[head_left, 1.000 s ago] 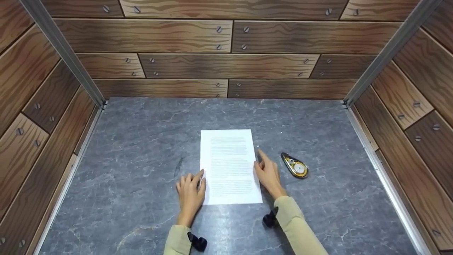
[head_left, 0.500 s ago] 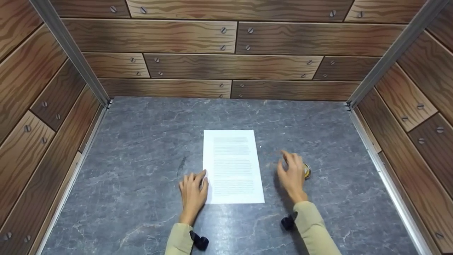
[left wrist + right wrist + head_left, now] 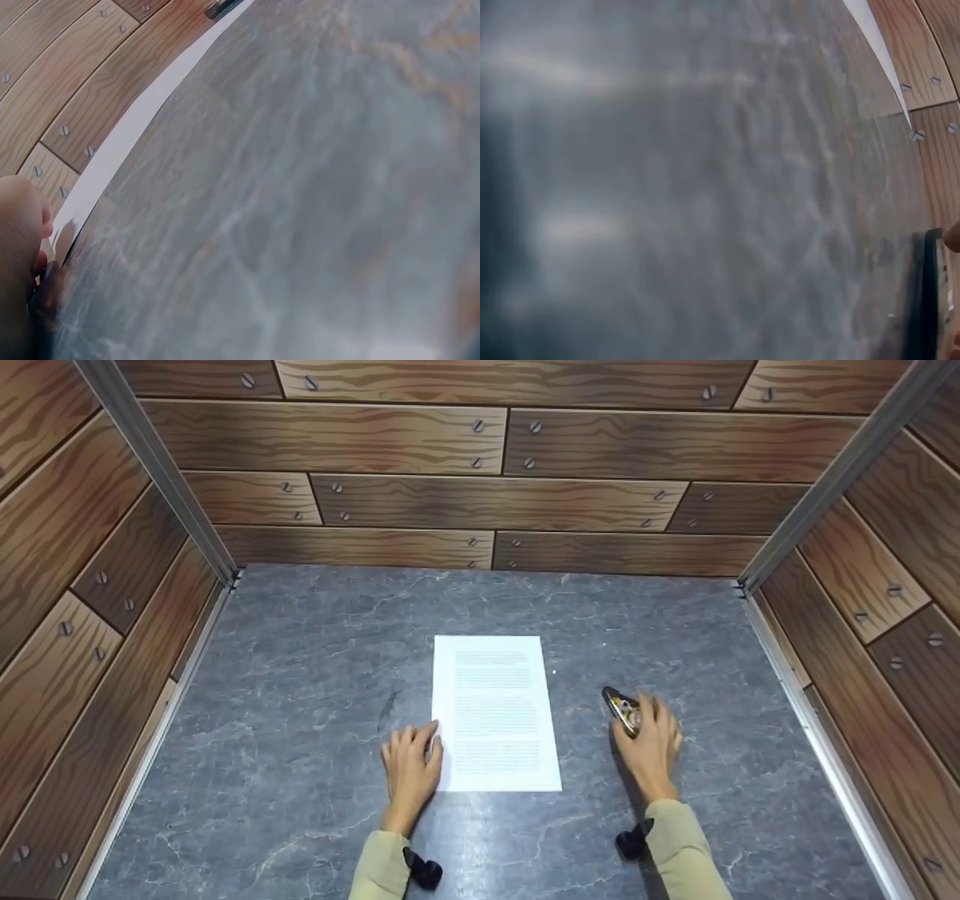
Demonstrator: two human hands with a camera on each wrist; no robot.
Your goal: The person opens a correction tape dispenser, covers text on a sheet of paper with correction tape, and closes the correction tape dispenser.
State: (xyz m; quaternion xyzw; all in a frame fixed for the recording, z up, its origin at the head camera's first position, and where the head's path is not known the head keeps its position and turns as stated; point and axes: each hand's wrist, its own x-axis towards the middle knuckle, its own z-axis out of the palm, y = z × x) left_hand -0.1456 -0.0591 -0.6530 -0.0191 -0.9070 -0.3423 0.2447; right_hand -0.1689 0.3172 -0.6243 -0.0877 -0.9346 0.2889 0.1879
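Note:
In the head view, a white sheet of printed paper (image 3: 495, 712) lies flat on the grey marbled table. My left hand (image 3: 409, 757) rests at its lower left edge, index fingertip and thumb touching the margin, fingers relaxed. To the right of the sheet, my right hand (image 3: 651, 742) grips a correction tape dispenser (image 3: 621, 706), thumb on its near left side and fingers over its right. The dispenser has a dark narrow tip and a yellow and clear body, partly hidden by the hand. In the right wrist view, the dispenser's dark edge (image 3: 930, 292) shows beside a fingertip.
Wood-plank panels (image 3: 495, 495) enclose the table (image 3: 300, 675) at the back and both sides, with metal posts in the corners. Two tiny white specks lie right of the sheet. A black wrist camera (image 3: 424, 871) sits on the left sleeve, another (image 3: 632, 841) on the right.
My right hand has left the paper's right edge and moved right to the correction tape dispenser, and now grips it. My left hand stays at the sheet. The head view has shifted slightly.

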